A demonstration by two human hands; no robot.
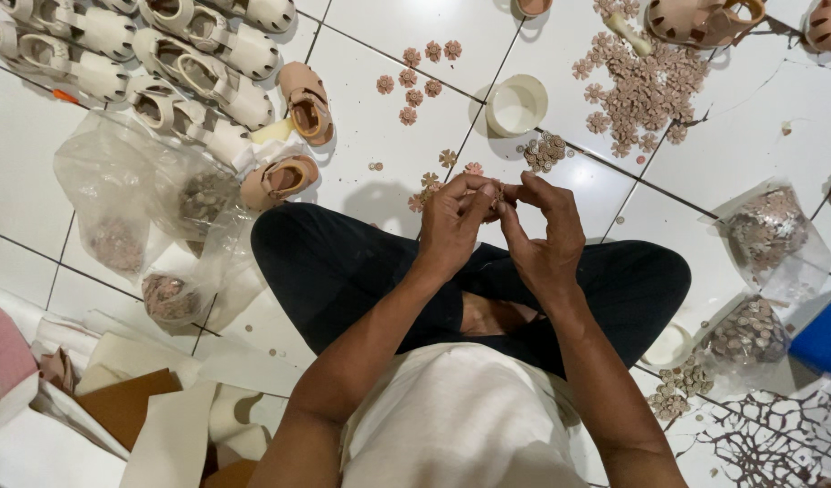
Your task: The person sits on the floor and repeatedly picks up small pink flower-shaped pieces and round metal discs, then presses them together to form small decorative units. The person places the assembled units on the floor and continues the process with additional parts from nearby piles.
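A: What are the hands doing?

B: The person sits cross-legged on a white tiled floor (388,117), seen from above. The left hand (453,226) and right hand (544,237) meet over the lap, fingertips pinched tight together around a small pink flower piece (497,197), mostly hidden between them.

A: What lies around them?

B: Just beyond the hands, a few loose pink flowers (426,192) lie on the tiles. Farther out sit a small white cup (516,105), a little heap of round beads (544,151) and a large pile of flowers (646,90). On the left are 2 tan sandals (293,136), rows of white sandals (176,63) and clear plastic bags (144,217) holding small pieces.
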